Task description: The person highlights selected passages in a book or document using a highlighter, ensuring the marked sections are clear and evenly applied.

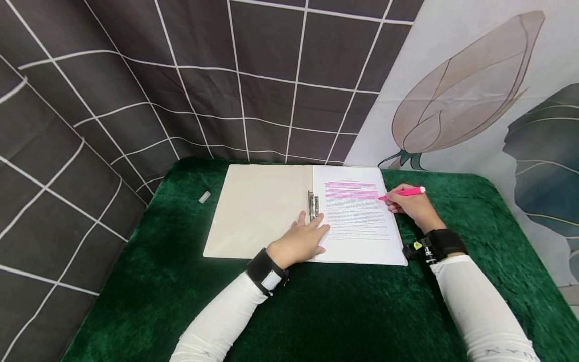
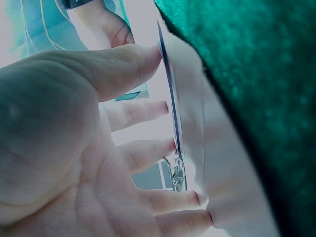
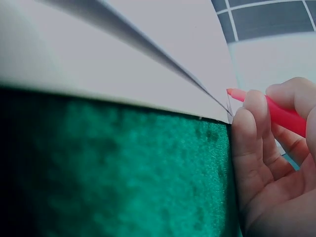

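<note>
An open folder (image 1: 262, 211) lies on the table with printed sheets (image 1: 357, 251) on its right half. Pink highlighter lines cover the upper rows of text on the top sheet. My right hand (image 1: 413, 205) pinches a pink highlighter (image 1: 409, 191) at the sheet's right edge, its tip at the end of the last pink row. In the right wrist view the highlighter (image 3: 286, 116) sits between thumb and fingers. My left hand (image 1: 298, 242) rests with spread fingers across the folder's spine and the sheet's left margin, just below the metal clip (image 1: 311, 203).
Dark green plush cloth (image 1: 181, 291) covers the table. A small whitish piece (image 1: 204, 196), perhaps the highlighter's cap, lies left of the folder. Behind the table hang a dark grid-patterned curtain (image 1: 267, 50) and a white cloth with a plant print (image 1: 466, 85).
</note>
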The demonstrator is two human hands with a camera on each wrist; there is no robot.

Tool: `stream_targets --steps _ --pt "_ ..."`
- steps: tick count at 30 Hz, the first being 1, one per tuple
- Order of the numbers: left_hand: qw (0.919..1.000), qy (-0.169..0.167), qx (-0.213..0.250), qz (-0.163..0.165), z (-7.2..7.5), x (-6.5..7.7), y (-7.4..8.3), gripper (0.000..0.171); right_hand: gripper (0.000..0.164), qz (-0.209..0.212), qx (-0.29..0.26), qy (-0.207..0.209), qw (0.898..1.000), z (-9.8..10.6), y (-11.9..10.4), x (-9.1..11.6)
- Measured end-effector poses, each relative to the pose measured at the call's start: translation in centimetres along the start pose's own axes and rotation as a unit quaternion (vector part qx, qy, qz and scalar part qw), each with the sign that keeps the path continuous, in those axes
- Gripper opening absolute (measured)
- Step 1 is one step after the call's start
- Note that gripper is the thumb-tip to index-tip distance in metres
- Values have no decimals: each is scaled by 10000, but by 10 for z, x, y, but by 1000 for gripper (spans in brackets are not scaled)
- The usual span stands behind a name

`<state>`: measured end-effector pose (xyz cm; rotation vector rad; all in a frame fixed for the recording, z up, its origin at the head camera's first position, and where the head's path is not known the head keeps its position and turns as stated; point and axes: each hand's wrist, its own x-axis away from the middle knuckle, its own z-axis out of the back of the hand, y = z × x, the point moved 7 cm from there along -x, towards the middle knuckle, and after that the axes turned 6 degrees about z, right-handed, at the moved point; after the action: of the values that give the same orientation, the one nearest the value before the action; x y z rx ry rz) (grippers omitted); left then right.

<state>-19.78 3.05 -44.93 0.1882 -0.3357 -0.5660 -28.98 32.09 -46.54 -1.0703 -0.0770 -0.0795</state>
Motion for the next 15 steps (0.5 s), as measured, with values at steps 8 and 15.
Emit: stream_targets --steps 8,15 --pt "10000 47 -6 29 2 2 0 61 42 -15 -765 22 9971 2 7 -2" --pt "10000 47 -51 24 2 2 1 61 24 -206 -2490 -51 9683 8 8 8"
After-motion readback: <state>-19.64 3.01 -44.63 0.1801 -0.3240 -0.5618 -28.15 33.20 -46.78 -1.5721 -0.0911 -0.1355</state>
